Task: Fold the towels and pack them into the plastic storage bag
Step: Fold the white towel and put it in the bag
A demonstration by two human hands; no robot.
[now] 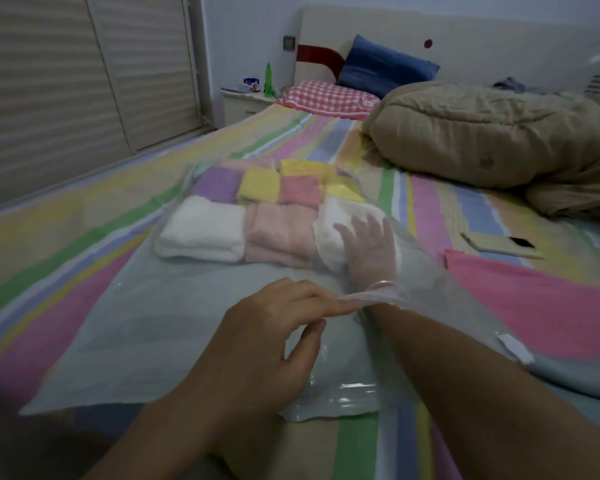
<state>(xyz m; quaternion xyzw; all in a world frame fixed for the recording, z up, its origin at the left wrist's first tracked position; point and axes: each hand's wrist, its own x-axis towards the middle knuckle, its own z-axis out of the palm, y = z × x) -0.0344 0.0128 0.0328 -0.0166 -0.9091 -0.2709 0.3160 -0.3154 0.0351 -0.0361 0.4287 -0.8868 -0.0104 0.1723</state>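
My right hand [368,244] reaches inside the plastic storage bag [146,341] on the bed [413,202], fingers spread flat on a white folded towel [329,244]. My left hand [274,327] pinches the bag's upper edge, lifting the mouth.

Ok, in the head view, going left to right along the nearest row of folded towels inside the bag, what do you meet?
White towel → pale pink towel → white towel under the right hand, which reaches inside the plastic storage bag.

Light: I see a dim, grayish room.
Shine: white glare on the plastic bag [347,396] at 6 o'clock.
Edges: bent, blurry.
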